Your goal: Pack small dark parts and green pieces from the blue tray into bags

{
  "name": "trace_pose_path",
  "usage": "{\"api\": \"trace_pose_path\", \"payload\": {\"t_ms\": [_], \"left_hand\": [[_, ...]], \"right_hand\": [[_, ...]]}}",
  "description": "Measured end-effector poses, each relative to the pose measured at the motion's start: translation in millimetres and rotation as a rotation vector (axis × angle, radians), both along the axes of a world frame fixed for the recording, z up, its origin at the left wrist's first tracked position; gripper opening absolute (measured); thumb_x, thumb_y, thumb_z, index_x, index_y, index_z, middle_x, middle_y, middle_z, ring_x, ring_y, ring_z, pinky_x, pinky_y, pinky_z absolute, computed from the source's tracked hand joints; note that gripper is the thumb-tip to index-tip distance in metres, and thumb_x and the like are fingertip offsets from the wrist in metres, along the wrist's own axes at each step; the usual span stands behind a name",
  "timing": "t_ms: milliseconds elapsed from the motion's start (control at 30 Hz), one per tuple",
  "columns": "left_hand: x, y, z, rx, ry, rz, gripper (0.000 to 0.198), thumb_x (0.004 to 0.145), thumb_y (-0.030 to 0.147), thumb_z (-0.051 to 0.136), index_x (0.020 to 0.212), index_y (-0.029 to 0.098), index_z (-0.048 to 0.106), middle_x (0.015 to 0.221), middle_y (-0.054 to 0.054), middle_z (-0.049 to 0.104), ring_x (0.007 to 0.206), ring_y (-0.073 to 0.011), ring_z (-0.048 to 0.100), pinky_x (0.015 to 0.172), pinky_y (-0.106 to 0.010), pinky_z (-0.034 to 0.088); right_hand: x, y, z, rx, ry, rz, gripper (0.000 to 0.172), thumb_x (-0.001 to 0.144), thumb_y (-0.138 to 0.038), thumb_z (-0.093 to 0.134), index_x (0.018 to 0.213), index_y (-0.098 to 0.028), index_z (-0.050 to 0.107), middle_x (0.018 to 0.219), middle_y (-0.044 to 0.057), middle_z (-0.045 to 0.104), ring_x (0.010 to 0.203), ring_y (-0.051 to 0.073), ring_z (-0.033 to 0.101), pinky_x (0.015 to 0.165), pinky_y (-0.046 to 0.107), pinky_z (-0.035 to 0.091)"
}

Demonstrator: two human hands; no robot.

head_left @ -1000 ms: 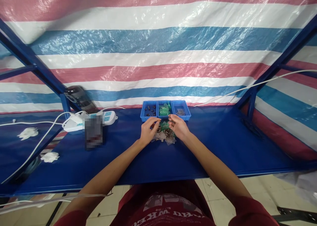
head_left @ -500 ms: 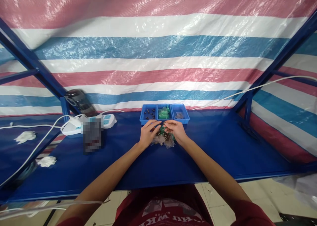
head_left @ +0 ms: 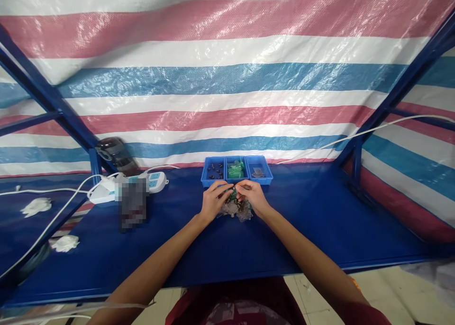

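My left hand (head_left: 214, 200) and my right hand (head_left: 253, 196) meet fingertip to fingertip above a loose pile of small parts (head_left: 233, 209). Both have thumb and fingers pinched together; whatever sits between them is too small to make out. Clear plastic pieces, green bits and dark bits are mixed in the pile, partly covered by my fingers. Just beyond my hands stands a blue three-part bin (head_left: 208, 183). Small dark parts (head_left: 214, 170) lie in its left section, green pieces (head_left: 235, 169) fill the middle one, and flat clear pieces (head_left: 258, 172) rest in the right one.
On the left of the blue table (head_left: 305, 206) are a white power strip (head_left: 158, 182) with cables, a blurred-out dark object (head_left: 132, 205) and a dark bottle (head_left: 119, 155). Crumpled white tissues (head_left: 66, 243) lie farther left. Striped sheeting (head_left: 227, 80) hangs behind, between blue frame posts.
The camera has tilted up slightly, so everything sits lower in view. My fingertips have come closer together over the pile.
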State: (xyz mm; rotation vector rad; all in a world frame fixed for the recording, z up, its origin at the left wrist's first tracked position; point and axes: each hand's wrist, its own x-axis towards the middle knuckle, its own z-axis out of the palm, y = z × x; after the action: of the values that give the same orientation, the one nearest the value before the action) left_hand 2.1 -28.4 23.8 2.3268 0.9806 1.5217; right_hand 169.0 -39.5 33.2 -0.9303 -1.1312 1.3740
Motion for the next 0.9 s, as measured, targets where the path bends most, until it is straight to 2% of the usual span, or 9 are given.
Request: {"api": "trace_pose_path", "payload": {"t_ms": [233,533,900], "left_hand": [[0.1,-1.2,1.0,-0.012,0.012,-0.001,0.018,0.086,0.028,0.059,0.1,0.021,0.068,0.098,-0.005,0.061,0.066,-0.0086,0.059,0.054,-0.019,0.05],[1.4,-3.4,0.5,0.006,0.053,0.013,0.019,0.087,0.026,0.057,0.103,0.021,0.067,0.099,-0.006,0.062,0.076,-0.0111,0.062,0.06,-0.02,0.052],[0.5,-4.7,4.1,0.049,0.039,0.059,0.02,0.088,0.028,0.055,0.102,0.021,0.067,0.098,-0.006,0.063,0.074,-0.0116,0.063,0.06,-0.021,0.054]], "right_hand": [[-1.5,0.0,1.3,0.01,-0.009,-0.006,0.033,0.066,-0.047,0.072,0.075,-0.016,0.066,0.054,-0.001,0.059,0.048,0.013,0.055,0.049,0.026,0.047],[-0.7,-2.0,4.2,0.021,-0.052,-0.01,0.032,0.069,-0.047,0.07,0.074,-0.016,0.066,0.053,-0.001,0.058,0.047,0.012,0.054,0.048,0.026,0.048],[-5.1,-0.8,-0.7,0.076,-0.114,-0.009,0.029,0.075,-0.043,0.063,0.082,-0.015,0.069,0.054,0.0,0.059,0.046,0.014,0.054,0.046,0.027,0.047]]}}
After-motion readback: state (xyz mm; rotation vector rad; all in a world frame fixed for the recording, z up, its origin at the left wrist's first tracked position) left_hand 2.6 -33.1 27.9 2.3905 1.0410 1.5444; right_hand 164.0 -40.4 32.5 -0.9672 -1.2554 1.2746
